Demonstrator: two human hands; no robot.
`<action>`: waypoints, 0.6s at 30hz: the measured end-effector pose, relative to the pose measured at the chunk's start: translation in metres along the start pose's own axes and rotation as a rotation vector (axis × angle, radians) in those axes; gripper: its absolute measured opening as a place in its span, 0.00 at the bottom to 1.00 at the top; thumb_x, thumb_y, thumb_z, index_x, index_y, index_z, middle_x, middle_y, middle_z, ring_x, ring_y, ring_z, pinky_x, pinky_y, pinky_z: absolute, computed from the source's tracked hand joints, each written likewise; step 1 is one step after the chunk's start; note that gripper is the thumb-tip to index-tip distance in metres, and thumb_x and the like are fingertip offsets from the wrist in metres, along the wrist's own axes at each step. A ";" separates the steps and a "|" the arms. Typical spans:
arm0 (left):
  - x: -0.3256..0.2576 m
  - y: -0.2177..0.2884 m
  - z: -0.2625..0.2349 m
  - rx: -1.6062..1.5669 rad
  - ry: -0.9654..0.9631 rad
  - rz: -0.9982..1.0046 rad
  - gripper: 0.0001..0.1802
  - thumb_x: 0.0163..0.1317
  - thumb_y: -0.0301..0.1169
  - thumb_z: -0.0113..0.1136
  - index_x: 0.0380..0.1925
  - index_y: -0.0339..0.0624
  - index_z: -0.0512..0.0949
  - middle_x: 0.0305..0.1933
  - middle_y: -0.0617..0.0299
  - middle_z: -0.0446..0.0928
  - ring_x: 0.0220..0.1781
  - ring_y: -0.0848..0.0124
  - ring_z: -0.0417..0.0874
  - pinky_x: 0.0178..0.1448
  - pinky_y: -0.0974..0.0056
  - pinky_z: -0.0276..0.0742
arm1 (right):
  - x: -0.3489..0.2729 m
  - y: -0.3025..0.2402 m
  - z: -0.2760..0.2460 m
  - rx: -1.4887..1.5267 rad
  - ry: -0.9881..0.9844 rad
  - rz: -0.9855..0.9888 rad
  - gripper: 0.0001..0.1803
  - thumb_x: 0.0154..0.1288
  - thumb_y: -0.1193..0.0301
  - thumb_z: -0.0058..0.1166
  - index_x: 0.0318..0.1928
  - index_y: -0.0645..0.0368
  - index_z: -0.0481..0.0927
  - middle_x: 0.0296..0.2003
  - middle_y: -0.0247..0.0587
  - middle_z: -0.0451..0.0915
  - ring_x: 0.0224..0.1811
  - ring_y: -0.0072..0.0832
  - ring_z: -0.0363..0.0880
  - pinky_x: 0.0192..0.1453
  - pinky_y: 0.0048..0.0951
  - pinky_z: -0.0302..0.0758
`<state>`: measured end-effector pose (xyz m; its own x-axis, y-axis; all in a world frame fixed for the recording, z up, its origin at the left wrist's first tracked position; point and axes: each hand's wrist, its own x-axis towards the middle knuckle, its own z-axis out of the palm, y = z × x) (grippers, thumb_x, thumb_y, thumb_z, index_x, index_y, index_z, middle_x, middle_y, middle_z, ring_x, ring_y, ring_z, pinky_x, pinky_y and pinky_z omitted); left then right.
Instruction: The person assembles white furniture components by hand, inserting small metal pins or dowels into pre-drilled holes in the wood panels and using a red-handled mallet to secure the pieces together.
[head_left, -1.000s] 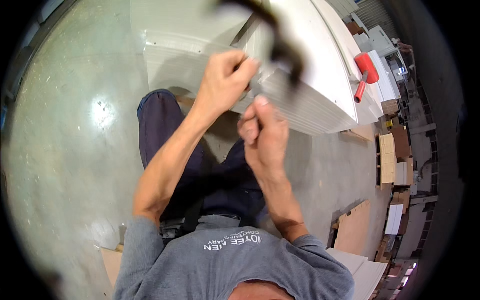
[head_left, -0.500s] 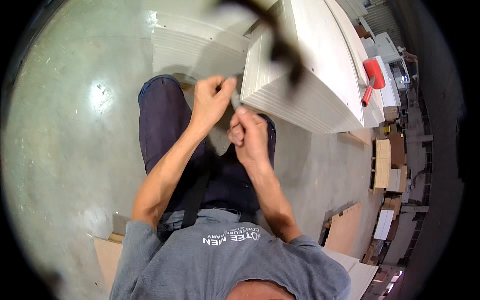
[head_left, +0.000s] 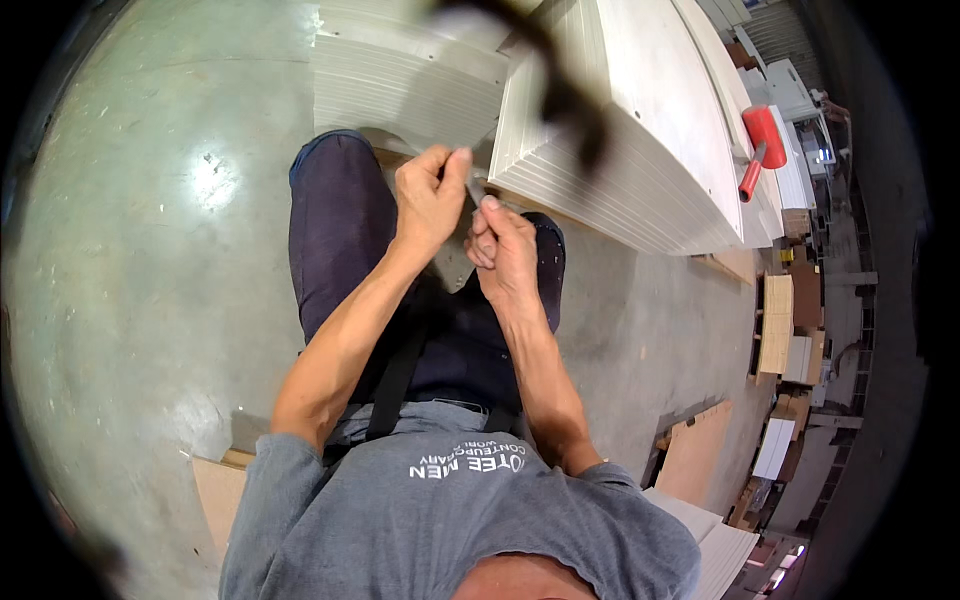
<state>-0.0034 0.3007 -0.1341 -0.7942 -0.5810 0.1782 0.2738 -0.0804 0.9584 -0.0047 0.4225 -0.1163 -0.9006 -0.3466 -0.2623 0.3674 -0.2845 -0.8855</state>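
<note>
My left hand (head_left: 432, 195) is closed, its thumb and fingers pinched together above my knees. Just below it and to its right, my right hand (head_left: 507, 250) is closed too, thumb on top. A thin greyish strip (head_left: 474, 192) runs between the two hands; its kind is too small and shaded to tell, and its ends are hidden in the fingers. Beyond the hands, a stack of white panels (head_left: 600, 190) stands close on the right. Another pale panel stack (head_left: 410, 95) lies straight ahead, partly in shadow.
A red mallet (head_left: 763, 140) rests on the right-hand stack. Brown boards (head_left: 690, 455) lie on the floor at the lower right. Cartons and stacked sheets (head_left: 775, 325) line the far right. A dark blurred shape (head_left: 570, 110) crosses the upper middle, very near the camera.
The view has shifted slightly, so the stacks and mallet appear a little further right. Both hands keep their closed hold with the strip between them, nearly in the same place.
</note>
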 end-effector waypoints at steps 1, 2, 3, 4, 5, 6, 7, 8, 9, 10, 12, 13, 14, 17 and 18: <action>0.002 -0.008 -0.002 0.038 0.017 -0.004 0.21 0.66 0.31 0.59 0.16 0.34 0.67 0.13 0.64 0.64 0.19 0.80 0.60 0.21 0.66 0.57 | 0.007 0.004 -0.004 -0.024 0.014 0.048 0.18 0.70 0.64 0.54 0.23 0.59 0.74 0.12 0.27 0.63 0.11 0.17 0.55 0.17 0.22 0.52; 0.010 -0.011 -0.001 0.071 0.037 0.005 0.20 0.65 0.30 0.59 0.16 0.33 0.67 0.11 0.61 0.64 0.18 0.79 0.61 0.20 0.65 0.57 | 0.008 -0.002 -0.002 -0.085 0.034 0.063 0.18 0.70 0.64 0.55 0.23 0.59 0.74 0.12 0.27 0.63 0.11 0.17 0.55 0.17 0.22 0.51; 0.012 -0.011 0.002 0.055 0.053 0.022 0.19 0.64 0.29 0.59 0.16 0.33 0.67 0.11 0.61 0.64 0.18 0.80 0.61 0.20 0.64 0.58 | 0.009 -0.012 0.002 -0.091 0.029 0.014 0.18 0.70 0.64 0.55 0.23 0.59 0.74 0.11 0.27 0.63 0.11 0.17 0.55 0.17 0.22 0.51; 0.012 0.001 0.006 0.022 0.055 0.090 0.20 0.65 0.29 0.59 0.16 0.34 0.67 0.12 0.63 0.64 0.19 0.81 0.61 0.21 0.66 0.58 | -0.001 -0.020 0.007 -0.093 0.046 -0.002 0.18 0.70 0.64 0.54 0.23 0.59 0.74 0.11 0.27 0.63 0.11 0.17 0.55 0.17 0.22 0.51; 0.006 0.029 0.007 0.003 0.054 0.128 0.20 0.66 0.30 0.60 0.16 0.35 0.66 0.13 0.66 0.64 0.20 0.82 0.61 0.22 0.67 0.59 | -0.008 -0.033 0.007 -0.065 -0.089 -0.052 0.18 0.70 0.65 0.54 0.23 0.60 0.74 0.11 0.28 0.64 0.11 0.17 0.55 0.17 0.22 0.52; 0.010 0.055 0.012 -0.033 0.051 0.190 0.21 0.66 0.30 0.60 0.16 0.36 0.66 0.14 0.68 0.64 0.21 0.83 0.61 0.22 0.68 0.59 | -0.013 -0.049 0.014 -0.005 -0.132 -0.073 0.19 0.71 0.65 0.53 0.22 0.60 0.74 0.10 0.28 0.63 0.11 0.17 0.54 0.17 0.22 0.53; 0.016 0.072 0.017 -0.014 0.060 0.263 0.20 0.66 0.30 0.61 0.17 0.36 0.66 0.15 0.68 0.63 0.21 0.82 0.60 0.22 0.69 0.58 | -0.014 -0.064 0.021 0.033 -0.182 -0.117 0.19 0.71 0.65 0.53 0.22 0.60 0.74 0.11 0.28 0.63 0.11 0.17 0.54 0.17 0.22 0.53; 0.018 0.083 0.022 0.007 0.063 0.329 0.20 0.65 0.29 0.61 0.17 0.35 0.66 0.15 0.68 0.62 0.21 0.82 0.59 0.23 0.69 0.58 | -0.016 -0.070 0.022 0.074 -0.222 -0.157 0.19 0.71 0.65 0.53 0.21 0.60 0.74 0.11 0.28 0.63 0.11 0.17 0.54 0.17 0.22 0.54; 0.020 0.085 0.026 -0.029 0.021 0.314 0.20 0.66 0.29 0.60 0.17 0.35 0.66 0.15 0.69 0.60 0.21 0.83 0.58 0.22 0.68 0.56 | -0.016 -0.068 0.021 0.063 -0.166 -0.164 0.19 0.71 0.65 0.53 0.21 0.60 0.74 0.11 0.28 0.62 0.11 0.17 0.54 0.17 0.23 0.54; 0.019 0.080 0.025 -0.008 0.028 0.298 0.20 0.66 0.29 0.60 0.17 0.35 0.66 0.15 0.69 0.60 0.22 0.83 0.58 0.22 0.68 0.56 | -0.014 -0.066 0.021 0.050 -0.119 -0.170 0.19 0.71 0.65 0.53 0.22 0.60 0.74 0.11 0.27 0.62 0.11 0.17 0.54 0.18 0.23 0.55; 0.012 0.057 0.023 0.036 0.037 0.270 0.20 0.66 0.29 0.60 0.17 0.35 0.65 0.15 0.69 0.60 0.22 0.83 0.58 0.22 0.68 0.56 | -0.015 -0.039 0.014 0.038 -0.009 -0.168 0.19 0.71 0.64 0.53 0.22 0.59 0.74 0.12 0.27 0.63 0.11 0.17 0.56 0.17 0.22 0.55; 0.004 0.035 0.016 0.010 0.034 0.159 0.20 0.67 0.30 0.59 0.18 0.35 0.65 0.16 0.70 0.60 0.22 0.83 0.58 0.23 0.68 0.56 | -0.013 -0.018 0.007 0.014 0.030 -0.101 0.19 0.71 0.64 0.54 0.22 0.58 0.74 0.12 0.27 0.63 0.11 0.17 0.56 0.17 0.21 0.54; 0.000 0.015 0.006 0.047 0.022 0.104 0.21 0.67 0.30 0.59 0.17 0.35 0.66 0.15 0.71 0.61 0.22 0.82 0.59 0.23 0.68 0.57 | -0.010 0.002 0.002 -0.009 0.068 -0.039 0.19 0.71 0.63 0.55 0.22 0.58 0.74 0.12 0.27 0.64 0.11 0.17 0.56 0.17 0.21 0.54; 0.016 -0.046 -0.002 0.149 -0.041 0.025 0.21 0.64 0.33 0.60 0.15 0.31 0.69 0.12 0.59 0.62 0.19 0.77 0.62 0.22 0.61 0.60 | -0.001 0.029 -0.012 -0.065 0.137 0.110 0.18 0.71 0.63 0.54 0.24 0.59 0.75 0.14 0.28 0.65 0.12 0.15 0.57 0.16 0.21 0.53; 0.024 -0.038 0.004 0.091 -0.072 0.020 0.22 0.63 0.33 0.60 0.15 0.31 0.68 0.12 0.61 0.61 0.20 0.78 0.62 0.22 0.62 0.59 | -0.005 0.022 -0.011 -0.099 0.111 0.079 0.18 0.72 0.63 0.52 0.25 0.60 0.75 0.14 0.28 0.65 0.13 0.15 0.58 0.16 0.21 0.53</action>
<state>-0.0344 0.2932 -0.1650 -0.8266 -0.5222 0.2100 0.2425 0.0061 0.9701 0.0054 0.4276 -0.1386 -0.8918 -0.2619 -0.3689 0.4187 -0.1688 -0.8923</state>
